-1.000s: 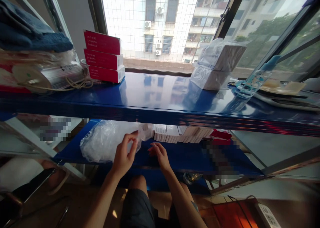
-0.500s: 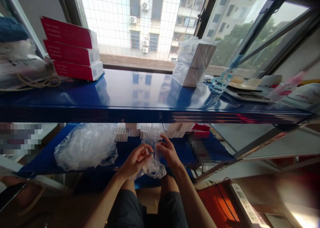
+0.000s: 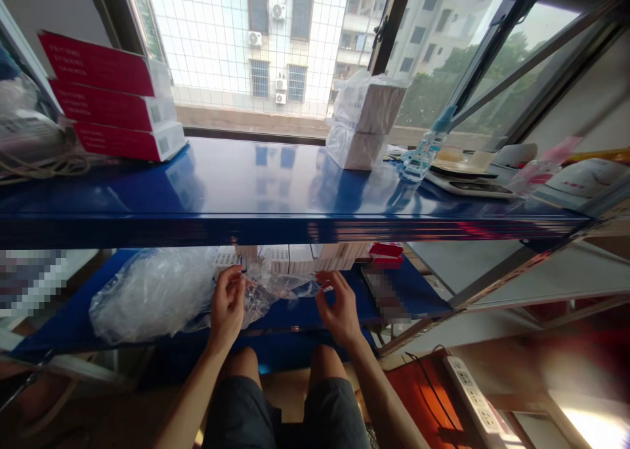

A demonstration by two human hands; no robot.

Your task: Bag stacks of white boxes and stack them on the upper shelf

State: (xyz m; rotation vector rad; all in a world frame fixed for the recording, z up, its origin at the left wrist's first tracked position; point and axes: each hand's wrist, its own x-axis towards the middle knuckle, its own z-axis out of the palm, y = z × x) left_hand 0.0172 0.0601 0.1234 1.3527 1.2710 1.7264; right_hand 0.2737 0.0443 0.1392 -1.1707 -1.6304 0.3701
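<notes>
The left hand and the right hand pinch a crumpled clear plastic film in their fingers, drawn out sideways between them over the lower blue shelf. White boxes stand on its far side; a large plastic bundle lies left.

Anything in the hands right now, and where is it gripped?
Yes: a piece of thin clear plastic, apparently a bag, spread between both hands. The left hand holds its left end, the right hand its right end.
</notes>
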